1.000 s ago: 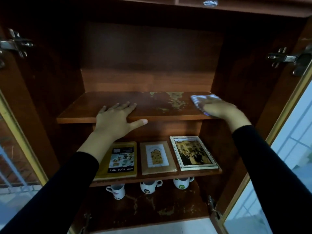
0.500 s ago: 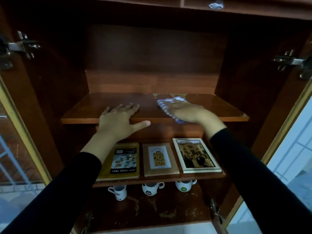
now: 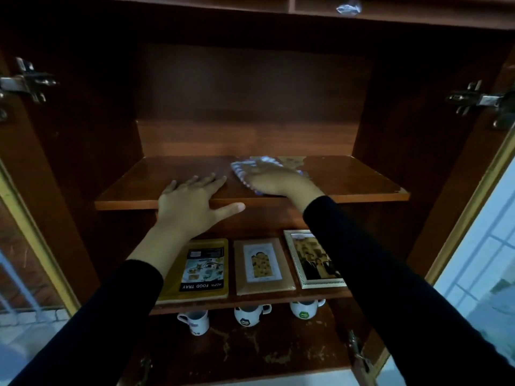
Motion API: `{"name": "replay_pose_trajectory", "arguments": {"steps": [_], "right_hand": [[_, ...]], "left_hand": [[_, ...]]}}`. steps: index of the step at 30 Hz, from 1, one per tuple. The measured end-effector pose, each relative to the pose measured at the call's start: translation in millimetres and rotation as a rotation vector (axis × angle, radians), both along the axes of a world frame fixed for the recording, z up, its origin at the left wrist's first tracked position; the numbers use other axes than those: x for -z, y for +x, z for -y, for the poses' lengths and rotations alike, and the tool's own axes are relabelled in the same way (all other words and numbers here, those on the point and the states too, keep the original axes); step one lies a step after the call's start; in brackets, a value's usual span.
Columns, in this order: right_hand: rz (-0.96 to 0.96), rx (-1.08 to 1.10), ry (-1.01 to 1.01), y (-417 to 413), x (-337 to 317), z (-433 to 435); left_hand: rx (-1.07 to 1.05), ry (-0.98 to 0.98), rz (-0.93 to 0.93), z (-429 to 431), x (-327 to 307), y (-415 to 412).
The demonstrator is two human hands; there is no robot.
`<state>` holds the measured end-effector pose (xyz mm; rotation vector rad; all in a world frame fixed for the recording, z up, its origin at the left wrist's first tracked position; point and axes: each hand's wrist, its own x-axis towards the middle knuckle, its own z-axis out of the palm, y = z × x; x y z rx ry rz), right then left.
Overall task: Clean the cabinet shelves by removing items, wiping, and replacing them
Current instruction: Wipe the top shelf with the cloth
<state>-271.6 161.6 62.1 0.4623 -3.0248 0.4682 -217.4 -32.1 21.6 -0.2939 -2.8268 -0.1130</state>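
Cabinet shelf [image 3: 156,182], the bare upper one, is mid-wipe, I judge. My left grip [image 3: 189,207] lies flat and released on its front edge; my right grip [image 3: 276,179], fingers straight, presses the striped cloth [image 3: 239,169] down near mid-shelf. Next, probably sweep leftward, shifting that bracing grip aside.

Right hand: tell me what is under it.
A striped cloth lies under the right hand, pressed flat on the upper shelf. Only the cloth's left and far edges show; the hand covers the rest, and the shelf surface beneath cannot be seen.
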Motion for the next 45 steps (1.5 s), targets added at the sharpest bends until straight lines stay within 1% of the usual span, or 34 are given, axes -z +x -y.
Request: {"name": "replay_pose_trajectory", "arguments": {"steps": [2, 3, 4, 7, 8, 10, 13, 14, 16, 20, 22, 24, 25, 27, 28, 29, 31, 33, 35, 38, 41, 43, 45], "right_hand": [[0.081, -0.11, -0.025, 7, 0, -6], [0.095, -0.089, -0.022, 4, -1, -20], [0.086, -0.027, -0.017, -2, 0, -39], [0.034, 0.285, -0.084, -31, 5, -106], [0.03, 0.35, -0.079, -44, 7, -125], [0.049, 0.392, -0.068, -61, 10, -156], [0.062, 0.528, -0.053, -44, -2, -156], [0.045, 0.566, -0.018, -45, -2, -152], [0.041, 0.538, 0.038, -44, -3, -136], [-0.012, 0.387, 0.039, -49, -3, -79], [-0.009, 0.224, 0.064, -50, 0, -44], [0.014, 0.053, 0.043, -41, 1, -21], [0.029, -0.008, 0.003, -36, 1, -18], [0.079, -0.066, -0.03, -26, 3, -28], [0.102, -0.044, -0.026, -20, 3, -39], [0.097, -0.023, -0.073, -19, 5, -55], [0.033, 0.103, -0.105, -29, 9, -99], [0.006, 0.277, -0.126, -33, 10, -143], [0.023, 0.408, -0.098, -29, 7, -171], [0.064, 0.515, 0.05, -27, 1, -163], [0.015, 0.452, 0.128, -24, -3, -109], [-0.03, 0.307, 0.151, -25, -6, -58], [-0.072, 0.115, 0.124, -23, -2, -7]], "left_hand": [[-0.003, 0.005, 0.01, 0, -1, 1], [-0.001, 0.012, 0.011, 0, -1, 1], [0.003, 0.018, 0.01, 0, -1, 2], [0.013, 0.01, 0.015, 0, -2, 2], [0.015, 0.009, 0.018, 0, -2, 2], [0.017, 0.007, 0.023, 0, -3, 1], [0.014, 0.003, 0.017, 0, -2, 1], [0.013, 0.0, 0.015, 0, -2, 1], [0.01, -0.01, 0.013, 0, -2, 1], [0.013, -0.021, 0.005, -1, -2, 1], [0.015, -0.022, -0.002, 0, -1, 2], [0.012, -0.022, -0.001, 0, -2, 3], [0.012, -0.017, 0.001, 0, -2, 3], [0.009, -0.016, -0.002, -1, -2, 4], [0.008, -0.017, -0.009, -1, -2, 4], [0.01, -0.015, -0.02, -1, -1, 3], [0.011, -0.009, -0.031, 1, 2, 2], [0.015, -0.007, -0.047, 1, 3, 1], [0.013, -0.013, -0.055, 0, 3, 0], [0.013, -0.019, -0.047, 0, 2, 0], [0.026, -0.012, -0.027, 1, 0, 2], [0.034, 0.019, -0.018, 1, -2, 8], [-0.007, 0.059, -0.063, 11, 1, 14]]}}
